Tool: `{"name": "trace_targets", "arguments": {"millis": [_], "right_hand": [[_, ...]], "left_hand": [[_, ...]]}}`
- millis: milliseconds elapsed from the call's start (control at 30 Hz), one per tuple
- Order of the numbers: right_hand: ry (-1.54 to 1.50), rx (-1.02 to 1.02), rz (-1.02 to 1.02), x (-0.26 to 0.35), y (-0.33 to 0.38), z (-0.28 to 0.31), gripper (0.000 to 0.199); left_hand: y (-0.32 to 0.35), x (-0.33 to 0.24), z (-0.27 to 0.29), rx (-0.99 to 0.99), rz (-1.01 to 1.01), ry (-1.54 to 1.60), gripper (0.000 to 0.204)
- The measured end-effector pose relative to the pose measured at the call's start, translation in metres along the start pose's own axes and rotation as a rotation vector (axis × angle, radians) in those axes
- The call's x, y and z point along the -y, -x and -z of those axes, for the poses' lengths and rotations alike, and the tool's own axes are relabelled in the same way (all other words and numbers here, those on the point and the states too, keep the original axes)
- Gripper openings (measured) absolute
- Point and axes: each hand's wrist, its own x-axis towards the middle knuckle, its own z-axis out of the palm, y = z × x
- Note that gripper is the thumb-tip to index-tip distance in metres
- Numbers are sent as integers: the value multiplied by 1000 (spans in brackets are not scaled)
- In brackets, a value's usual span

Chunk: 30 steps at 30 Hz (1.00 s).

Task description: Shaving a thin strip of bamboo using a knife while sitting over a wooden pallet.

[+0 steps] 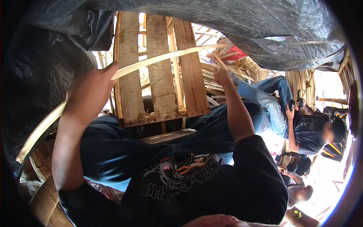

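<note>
While gripping the strip [151,61] in the curled left hand [90,91], holds it lengthwise left to right above the slats [160,87]; cannot tell the right hand's [221,76] grip, below the right end.

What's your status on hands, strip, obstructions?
Left hand gripping long pale strip; right hand near its far end, hold unclear. Strip passes across wooden slats. Possible snag: black sheeting nearby.

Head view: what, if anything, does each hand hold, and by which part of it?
The left hand holds the long pale strip partway along, between its ends. What the right hand holds, if anything, cannot be told.
</note>
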Motion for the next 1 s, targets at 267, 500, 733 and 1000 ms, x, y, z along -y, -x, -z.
{"name": "trace_targets", "arguments": {"millis": [267, 500, 733, 1000], "right_hand": [[-120, -31, 79, 55, 14, 70, 60], [-149, 22, 238, 70, 78, 134, 56], [72, -733, 898, 64, 65, 70, 15], [476, -1161, 811, 89, 31, 36, 19]], "left_hand": [[-3, 37, -17, 114, 34, 119, 25], [1, 37, -12, 89, 30, 249, 15], [-9, 34, -19, 157, 8, 286, 17], [-13, 17, -17, 185, 77, 228, 22]]}}
